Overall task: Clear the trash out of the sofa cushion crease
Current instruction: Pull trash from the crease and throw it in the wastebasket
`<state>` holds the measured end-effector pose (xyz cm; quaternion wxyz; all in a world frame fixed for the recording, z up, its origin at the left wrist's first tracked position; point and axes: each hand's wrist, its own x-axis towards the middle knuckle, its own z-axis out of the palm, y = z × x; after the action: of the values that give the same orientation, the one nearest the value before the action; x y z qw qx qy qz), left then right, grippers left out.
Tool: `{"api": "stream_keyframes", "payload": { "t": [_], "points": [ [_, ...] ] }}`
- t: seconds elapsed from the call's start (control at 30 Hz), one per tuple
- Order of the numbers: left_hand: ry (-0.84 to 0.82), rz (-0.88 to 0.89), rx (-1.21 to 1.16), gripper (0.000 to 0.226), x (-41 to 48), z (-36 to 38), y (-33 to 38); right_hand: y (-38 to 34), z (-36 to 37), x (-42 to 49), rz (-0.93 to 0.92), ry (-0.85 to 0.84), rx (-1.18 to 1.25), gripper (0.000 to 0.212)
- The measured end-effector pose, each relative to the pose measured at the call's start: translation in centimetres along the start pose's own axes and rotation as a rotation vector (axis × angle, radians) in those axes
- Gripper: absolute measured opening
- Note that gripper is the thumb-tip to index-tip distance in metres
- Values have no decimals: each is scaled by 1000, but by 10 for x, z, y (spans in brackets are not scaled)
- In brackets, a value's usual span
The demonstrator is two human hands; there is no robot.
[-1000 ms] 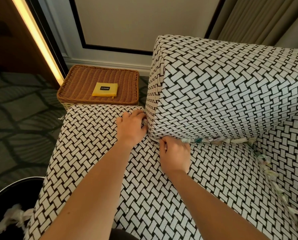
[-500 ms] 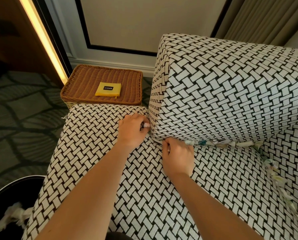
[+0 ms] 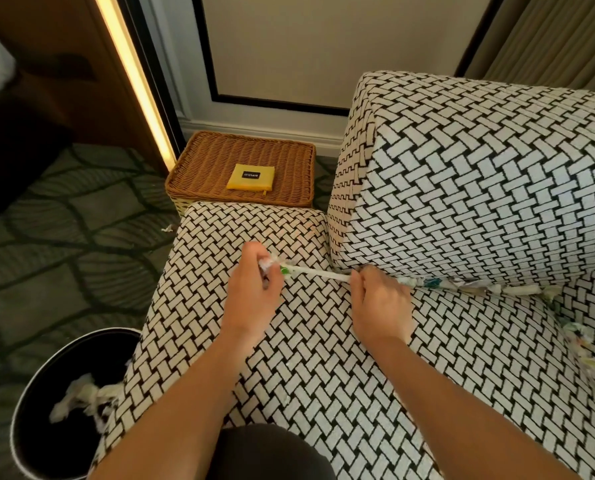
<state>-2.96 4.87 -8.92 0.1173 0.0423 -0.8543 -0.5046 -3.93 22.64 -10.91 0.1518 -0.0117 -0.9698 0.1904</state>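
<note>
A twisted strip of white paper trash [image 3: 315, 273] stretches over the black-and-white woven seat cushion [image 3: 310, 341]. My left hand [image 3: 254, 289] grips its crumpled left end, away from the crease. My right hand [image 3: 381, 299] rests at the crease under the back cushion [image 3: 479, 188], fingers curled on the strip's other end. More crumpled paper scraps [image 3: 476, 287] fill the crease to the right, and further paper scraps [image 3: 580, 344] run down the right side crease.
A black waste bin [image 3: 40, 427] with white paper inside stands on the carpet at the lower left. A wicker basket [image 3: 220, 168] with a yellow pouch [image 3: 249, 176] on its lid sits behind the seat. A small scrap [image 3: 167, 229] lies on the carpet.
My left hand has pulled a paper strip out of the crease and moved left with it. My right hand stayed at the crease. The camera has shifted, showing more of the bin.
</note>
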Motion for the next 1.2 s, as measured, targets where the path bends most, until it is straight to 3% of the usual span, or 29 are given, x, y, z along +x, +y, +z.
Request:
{"api": "stream_keyframes", "payload": {
  "t": [0.1,0.37,0.53,0.67,0.83,1.03,1.2],
  "points": [
    [84,28,112,12,-2,-7,-10,-1,-2,1,-63,-31,32,27],
    [1,208,526,45,7,2,-20,-5,-5,1,-227,-117,31,39],
    [23,168,626,31,10,4,-17,-11,-7,3,-335,-256,-82,54],
    [33,111,476,23,11,1,-14,-33,-3,2,-317,-277,0,34],
    [19,-115,213,18,-6,-17,-8,-86,6,-23,-363,-220,132,18],
    [-8,-239,-3,16,-50,-54,-6,-118,-8,-30,-499,-566,-60,21],
    [-94,-471,-186,23,-65,-103,-3,-162,-32,-32,-545,-831,-86,31]
  ]
}}
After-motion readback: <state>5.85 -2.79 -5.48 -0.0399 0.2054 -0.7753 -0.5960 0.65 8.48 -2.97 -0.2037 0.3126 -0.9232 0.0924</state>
